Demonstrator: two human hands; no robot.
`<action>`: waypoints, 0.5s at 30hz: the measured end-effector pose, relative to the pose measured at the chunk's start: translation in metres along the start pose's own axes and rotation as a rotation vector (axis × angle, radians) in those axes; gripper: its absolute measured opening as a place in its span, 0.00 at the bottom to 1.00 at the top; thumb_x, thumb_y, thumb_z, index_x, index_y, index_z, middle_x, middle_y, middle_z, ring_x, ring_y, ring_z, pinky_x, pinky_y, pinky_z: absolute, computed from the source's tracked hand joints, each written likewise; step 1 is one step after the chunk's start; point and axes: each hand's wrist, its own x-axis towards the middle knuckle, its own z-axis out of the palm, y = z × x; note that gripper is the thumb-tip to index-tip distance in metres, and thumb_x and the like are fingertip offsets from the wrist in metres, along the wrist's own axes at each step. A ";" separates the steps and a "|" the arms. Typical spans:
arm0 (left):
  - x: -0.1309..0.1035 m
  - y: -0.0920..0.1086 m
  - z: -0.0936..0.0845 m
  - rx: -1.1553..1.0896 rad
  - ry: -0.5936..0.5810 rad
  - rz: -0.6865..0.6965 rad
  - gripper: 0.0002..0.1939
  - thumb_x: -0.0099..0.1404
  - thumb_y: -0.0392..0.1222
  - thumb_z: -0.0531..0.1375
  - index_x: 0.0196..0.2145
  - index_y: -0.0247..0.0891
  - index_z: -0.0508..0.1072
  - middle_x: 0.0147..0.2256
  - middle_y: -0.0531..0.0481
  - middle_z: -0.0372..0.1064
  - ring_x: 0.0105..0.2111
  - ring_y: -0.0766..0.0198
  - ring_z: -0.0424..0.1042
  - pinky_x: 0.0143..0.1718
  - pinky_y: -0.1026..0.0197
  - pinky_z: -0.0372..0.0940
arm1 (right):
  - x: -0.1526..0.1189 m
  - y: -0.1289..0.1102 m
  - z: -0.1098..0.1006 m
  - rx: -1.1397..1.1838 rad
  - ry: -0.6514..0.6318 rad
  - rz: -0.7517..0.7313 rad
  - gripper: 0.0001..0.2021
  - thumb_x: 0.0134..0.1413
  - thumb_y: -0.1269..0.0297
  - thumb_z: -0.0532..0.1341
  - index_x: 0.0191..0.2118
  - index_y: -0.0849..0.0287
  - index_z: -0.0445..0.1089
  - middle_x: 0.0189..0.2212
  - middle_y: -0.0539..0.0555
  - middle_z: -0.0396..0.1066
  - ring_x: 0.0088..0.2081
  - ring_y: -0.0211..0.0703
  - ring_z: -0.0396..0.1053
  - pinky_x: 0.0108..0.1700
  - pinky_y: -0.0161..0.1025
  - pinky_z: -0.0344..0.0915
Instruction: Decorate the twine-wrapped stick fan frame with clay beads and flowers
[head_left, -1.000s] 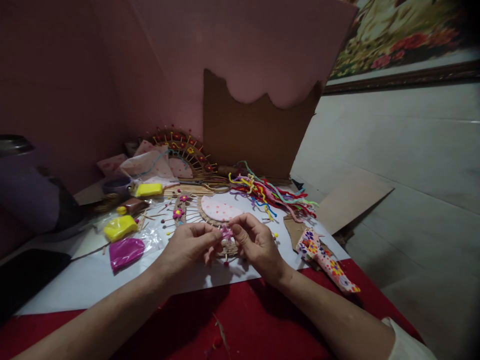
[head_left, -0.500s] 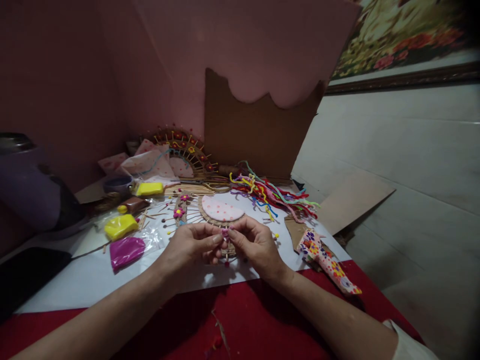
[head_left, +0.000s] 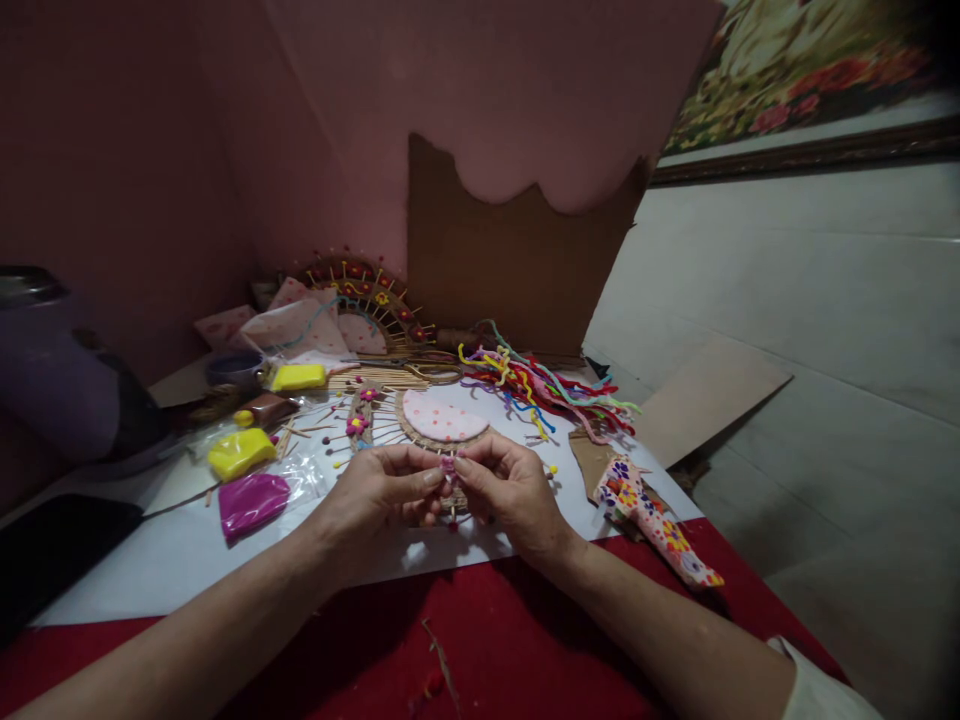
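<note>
Between the fingertips of both hands is a small magenta-pink piece point(head_left: 448, 466), its shape too small to tell. My left hand point(head_left: 397, 487) pinches it from the left, and my right hand point(head_left: 510, 487) pinches it from the right. Both are held over a craft piece with a dotted pink half-round point(head_left: 442, 416) edged in brown cord. Thin sticks fan out from that edge to a cord-wrapped band with magenta flowers point(head_left: 358, 424). My hands hide much of the band's near part.
Yellow clay packs point(head_left: 241, 454) and a magenta pack point(head_left: 253, 507) lie left. Colourful yarn strands point(head_left: 536, 385) lie behind at right, near scissors point(head_left: 442, 371). A flowered glue gun point(head_left: 660, 525) rests at right. Cardboard point(head_left: 517, 260) stands at the back.
</note>
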 end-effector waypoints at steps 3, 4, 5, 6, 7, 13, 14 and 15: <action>0.001 0.003 -0.001 0.074 -0.015 0.026 0.10 0.49 0.41 0.68 0.25 0.30 0.74 0.21 0.50 0.69 0.20 0.71 0.65 0.23 0.68 0.60 | 0.001 -0.001 -0.001 -0.013 0.022 -0.010 0.12 0.45 0.57 0.65 0.27 0.60 0.65 0.13 0.42 0.60 0.12 0.28 0.52 0.14 0.29 0.49; 0.001 0.004 -0.002 0.099 -0.012 0.032 0.11 0.49 0.41 0.68 0.25 0.30 0.74 0.21 0.51 0.69 0.20 0.71 0.64 0.24 0.67 0.59 | 0.001 -0.002 -0.001 -0.017 0.025 -0.011 0.12 0.45 0.58 0.65 0.26 0.60 0.65 0.13 0.42 0.60 0.12 0.28 0.52 0.14 0.29 0.48; 0.001 0.004 -0.002 0.123 -0.008 0.036 0.11 0.50 0.42 0.68 0.26 0.31 0.74 0.21 0.51 0.69 0.20 0.71 0.64 0.24 0.67 0.59 | 0.001 -0.002 -0.001 -0.021 0.023 -0.009 0.12 0.44 0.58 0.65 0.26 0.60 0.65 0.13 0.42 0.60 0.12 0.28 0.52 0.14 0.29 0.48; 0.001 0.004 -0.002 0.143 -0.003 0.041 0.11 0.49 0.42 0.68 0.26 0.31 0.74 0.21 0.51 0.68 0.20 0.71 0.64 0.24 0.67 0.59 | 0.001 -0.002 -0.001 -0.026 0.016 -0.007 0.12 0.44 0.58 0.66 0.26 0.60 0.65 0.13 0.43 0.60 0.12 0.28 0.52 0.14 0.29 0.48; 0.001 0.004 -0.002 0.157 0.002 0.044 0.11 0.49 0.41 0.68 0.25 0.31 0.74 0.20 0.52 0.68 0.20 0.71 0.63 0.24 0.67 0.59 | 0.000 -0.003 0.000 -0.035 0.006 -0.003 0.12 0.44 0.58 0.66 0.25 0.60 0.65 0.13 0.43 0.60 0.13 0.28 0.53 0.14 0.29 0.48; -0.002 0.006 0.000 0.127 0.006 0.022 0.10 0.50 0.41 0.67 0.22 0.32 0.72 0.19 0.51 0.69 0.19 0.70 0.65 0.23 0.66 0.59 | -0.002 -0.004 0.000 -0.057 -0.073 -0.043 0.11 0.46 0.59 0.65 0.25 0.60 0.64 0.15 0.43 0.61 0.14 0.27 0.53 0.15 0.28 0.50; -0.002 0.007 0.000 0.123 0.002 0.015 0.10 0.50 0.41 0.67 0.22 0.32 0.72 0.19 0.51 0.69 0.19 0.70 0.65 0.22 0.66 0.59 | -0.002 -0.004 0.000 -0.055 -0.081 -0.046 0.11 0.46 0.60 0.65 0.25 0.60 0.64 0.15 0.43 0.61 0.14 0.27 0.53 0.15 0.28 0.50; -0.001 0.008 -0.001 0.123 -0.004 0.007 0.10 0.49 0.41 0.68 0.21 0.32 0.72 0.20 0.50 0.70 0.19 0.70 0.65 0.22 0.67 0.59 | -0.002 -0.005 -0.001 -0.052 -0.088 -0.042 0.11 0.46 0.60 0.65 0.25 0.60 0.64 0.15 0.43 0.61 0.14 0.27 0.53 0.16 0.28 0.50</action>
